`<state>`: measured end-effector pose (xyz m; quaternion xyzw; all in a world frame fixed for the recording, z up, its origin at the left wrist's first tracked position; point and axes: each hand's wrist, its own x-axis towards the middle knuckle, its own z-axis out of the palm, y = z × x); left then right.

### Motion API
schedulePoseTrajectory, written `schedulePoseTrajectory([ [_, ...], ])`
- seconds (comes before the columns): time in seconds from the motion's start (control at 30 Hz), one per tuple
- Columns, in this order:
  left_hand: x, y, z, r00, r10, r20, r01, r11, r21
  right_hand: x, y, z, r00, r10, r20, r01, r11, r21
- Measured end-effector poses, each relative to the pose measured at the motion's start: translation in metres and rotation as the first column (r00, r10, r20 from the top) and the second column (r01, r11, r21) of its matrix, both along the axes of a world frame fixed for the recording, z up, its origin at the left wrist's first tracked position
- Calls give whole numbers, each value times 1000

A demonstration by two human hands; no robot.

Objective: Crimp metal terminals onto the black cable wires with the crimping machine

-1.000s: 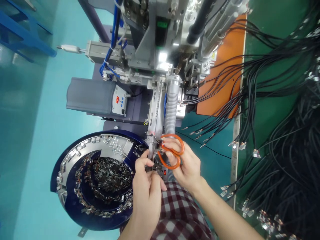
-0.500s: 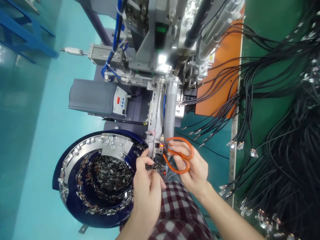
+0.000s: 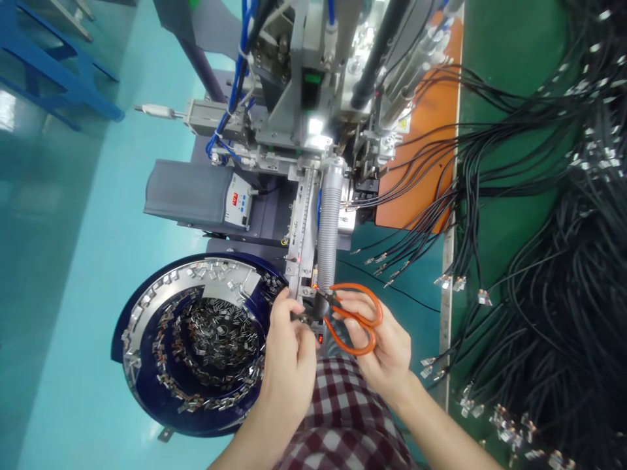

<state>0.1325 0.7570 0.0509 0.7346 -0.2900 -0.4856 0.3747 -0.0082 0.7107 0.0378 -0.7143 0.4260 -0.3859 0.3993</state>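
Observation:
My right hand (image 3: 385, 346) is closed on a pair of orange-handled scissors (image 3: 376, 313), its fingers around the loops, and the dark blades point left toward the lower end of a grey ribbed hose (image 3: 329, 228). My left hand (image 3: 289, 352) is at the lower end of the metal feed rail (image 3: 300, 241), thumb and fingers bent together. Whatever lies between those fingertips is too small to make out. To the left of it stands a dark blue round bowl (image 3: 147, 408) with many small metal clips (image 3: 223, 333).
A grey control box (image 3: 189, 196) with a red display sits left of the rail. Above is the machine head (image 3: 294, 85). Black cables (image 3: 484, 156) with metal ends cross an orange plate (image 3: 416, 189) and pile up at the right. A blue stool (image 3: 53, 65) stands at upper left.
The scissors and my right hand have moved slightly down relative to the hose. The view has shifted a little; my left hand stays at the rail's end.

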Motion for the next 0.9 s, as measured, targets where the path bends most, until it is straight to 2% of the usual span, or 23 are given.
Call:
schedulePoseTrajectory([
  [0.07, -1, -1, -2, 999, -21, -39, 21, 1000, 16, -3, 1, 2, 1000, -16, -5, 16, 1000, 0],
  [0.4, 0, -10, 0, 998, 36, -53, -37, 999, -22, -19, 3, 1, 998, -53, -16, 52, 999, -8],
  [0.63, -3, -13, 2, 999, 22, -43, -21, 1000, 24, -18, 5, 2, 998, -55, -28, 55, 998, 15],
  [0.7, 0, -14, 2, 999, 0, -33, 2, 999, 47, -32, 9, 8, 995, -74, -71, 76, 997, 28],
  [0.8, 5, -15, 1, 997, -72, -12, 72, 994, 77, -80, 32, 22, 960, -116, -254, 123, 992, 10],
  [0.9, 7, -16, 3, 993, -121, -4, 121, 991, 58, -137, 80, 38, 858, 48, -511, 10, 994, 109],
])
